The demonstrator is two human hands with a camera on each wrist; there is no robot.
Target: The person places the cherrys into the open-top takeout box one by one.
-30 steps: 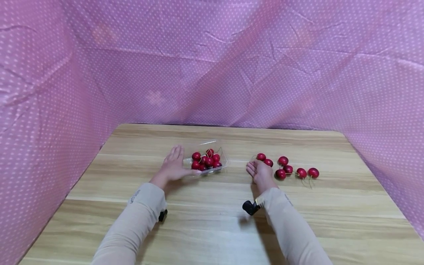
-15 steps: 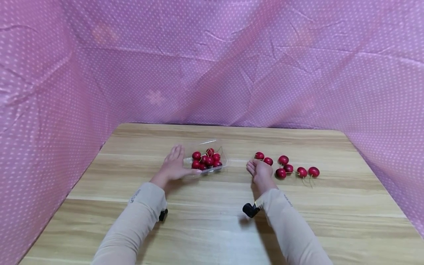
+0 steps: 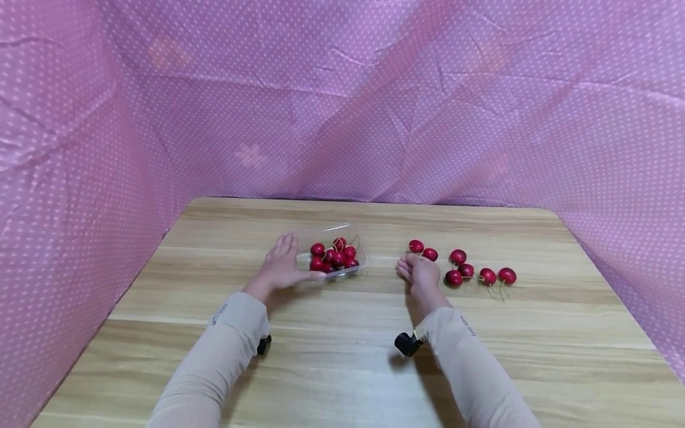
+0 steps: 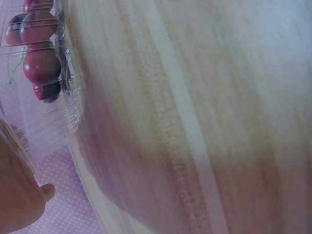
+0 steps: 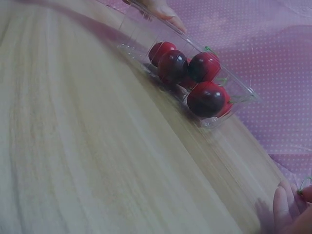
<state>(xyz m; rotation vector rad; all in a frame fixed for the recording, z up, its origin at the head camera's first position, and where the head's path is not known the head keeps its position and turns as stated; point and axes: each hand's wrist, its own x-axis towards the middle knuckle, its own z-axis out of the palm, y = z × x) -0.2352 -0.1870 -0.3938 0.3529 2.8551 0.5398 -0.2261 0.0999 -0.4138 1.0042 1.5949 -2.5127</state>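
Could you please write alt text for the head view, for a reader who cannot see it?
A person's left hand rests against a clear plastic tray of red cherries on a wood-grain table, while the right hand is at another pair of cherries. Five more cherries lie farther right; pink polka-dotted fabric hangs behind and on both sides.

Creased pink-purple polka-dot cloth (image 3: pixel 342 119) hangs behind and beside a pale wood-grain desk (image 3: pixel 332 333). Whitish sheen (image 3: pixel 355 380) glosses its surface.

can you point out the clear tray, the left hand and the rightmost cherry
Clear tray (image 3: pixel 342 273), head view: its near rim
Left hand (image 3: pixel 279 271), head view: back of the hand
Rightmost cherry (image 3: pixel 507 276), head view: its red skin
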